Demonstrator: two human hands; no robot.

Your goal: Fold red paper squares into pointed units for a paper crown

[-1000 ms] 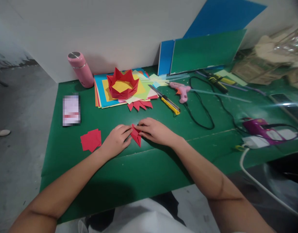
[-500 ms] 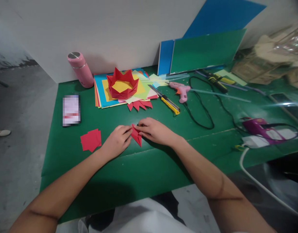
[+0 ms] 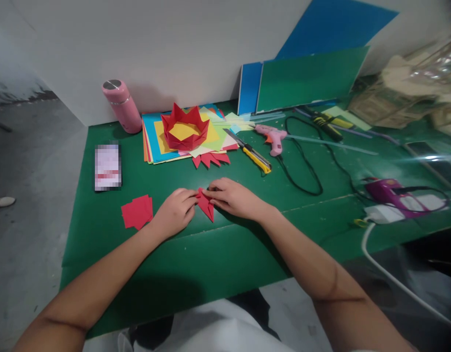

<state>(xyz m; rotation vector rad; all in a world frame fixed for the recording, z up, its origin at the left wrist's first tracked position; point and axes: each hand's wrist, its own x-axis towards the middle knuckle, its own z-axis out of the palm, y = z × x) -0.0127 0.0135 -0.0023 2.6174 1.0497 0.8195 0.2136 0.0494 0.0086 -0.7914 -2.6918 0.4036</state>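
A small piece of folded red paper (image 3: 206, 207) lies on the green table between my hands, its point towards me. The fingers of my left hand (image 3: 177, 211) are closed on its left edge. From the other side my right hand (image 3: 235, 198) pinches its upper right edge, thumb and fingers together. My fingertips hide part of the upper folds. Left of my left hand lies a small pile of red paper squares (image 3: 137, 211). Beyond my hands are several folded red paper points (image 3: 211, 159) and a red ring of folded paper (image 3: 186, 142) on coloured sheets.
A yellow utility knife (image 3: 257, 160) and a pink glue gun (image 3: 273, 139) with a black cord lie behind my right hand. At the left are a phone (image 3: 108, 167) and a pink bottle (image 3: 123, 107). A power strip (image 3: 385, 214) sits at the right.
My left fingers have shifted slightly left along the folded red paper, so more of its left side shows. My right hand stays nearly where it was.
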